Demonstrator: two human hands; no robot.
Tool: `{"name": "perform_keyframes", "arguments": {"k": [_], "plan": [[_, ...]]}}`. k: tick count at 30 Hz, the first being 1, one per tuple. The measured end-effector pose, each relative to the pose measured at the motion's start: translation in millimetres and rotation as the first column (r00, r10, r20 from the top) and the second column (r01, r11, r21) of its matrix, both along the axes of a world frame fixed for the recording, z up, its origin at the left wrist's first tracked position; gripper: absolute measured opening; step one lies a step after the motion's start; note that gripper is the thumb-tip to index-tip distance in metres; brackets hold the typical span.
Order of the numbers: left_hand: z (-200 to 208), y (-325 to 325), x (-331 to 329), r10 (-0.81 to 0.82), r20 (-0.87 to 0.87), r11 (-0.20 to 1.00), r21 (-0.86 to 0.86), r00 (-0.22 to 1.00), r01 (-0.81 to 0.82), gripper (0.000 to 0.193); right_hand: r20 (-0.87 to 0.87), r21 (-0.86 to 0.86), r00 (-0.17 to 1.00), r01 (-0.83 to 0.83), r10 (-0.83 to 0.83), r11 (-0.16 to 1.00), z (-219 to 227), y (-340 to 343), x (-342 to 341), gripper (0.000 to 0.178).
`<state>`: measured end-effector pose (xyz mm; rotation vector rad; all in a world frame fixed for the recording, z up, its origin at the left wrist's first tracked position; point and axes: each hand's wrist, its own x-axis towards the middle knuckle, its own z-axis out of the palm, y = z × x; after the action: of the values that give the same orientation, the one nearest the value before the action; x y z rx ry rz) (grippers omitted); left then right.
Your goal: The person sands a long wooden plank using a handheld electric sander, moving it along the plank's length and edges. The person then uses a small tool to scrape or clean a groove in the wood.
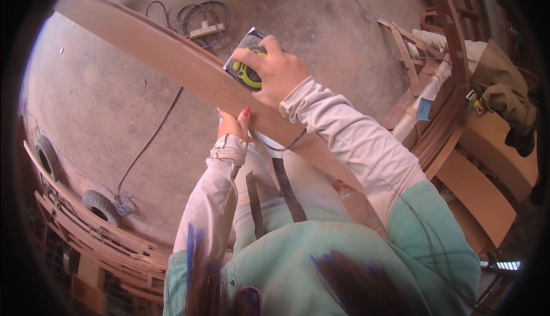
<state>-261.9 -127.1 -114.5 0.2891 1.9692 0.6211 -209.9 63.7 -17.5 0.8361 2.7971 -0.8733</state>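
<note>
A long brown wooden board (143, 44) runs slantwise across in front of me, from the far left toward the lower right. My right hand (282, 72) is wrapped round a green and black electric sander (246, 74), whose flat pad is tilted against the board's far edge. On the near edge, my left hand (231, 126) grips the board with the thumb on its upper face. Its other fingers are mostly hidden under the wood. A dark cord (295, 141) loops below the board beside my right forearm.
A power strip (207, 30) with coiled cables lies on the concrete floor beyond the board. Two tyres (101, 206) and stacked timber (97, 244) are at the lower left. To the right, another person (498, 81) works beside wooden frames and curved panels (476, 196).
</note>
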Motion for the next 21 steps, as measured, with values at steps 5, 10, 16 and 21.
{"name": "perform_keyframes", "arguments": {"k": [5,10,16,21], "plan": [[16,8,-3,0.06,0.06,0.998,-0.024,0.996,-0.059,0.083,-0.054,-0.005,0.999,0.0,0.0,1.0,-6,-12,61,0.066],[24,11,-5,0.087,0.082,0.996,0.004,0.993,-0.087,0.079,0.008,-0.008,1.0,0.025,-0.025,1.0,1,-24,140,0.065],[22,8,-3,0.051,0.043,0.999,0.018,0.998,-0.052,0.078,-0.054,0.027,0.998,0.026,-0.024,0.999,-2,-27,163,0.06],[16,4,-3,0.05,0.013,0.999,0.02,0.999,-0.05,0.08,-0.063,-0.013,0.998,0.015,-0.016,1.0,-8,-16,87,0.065]]}}
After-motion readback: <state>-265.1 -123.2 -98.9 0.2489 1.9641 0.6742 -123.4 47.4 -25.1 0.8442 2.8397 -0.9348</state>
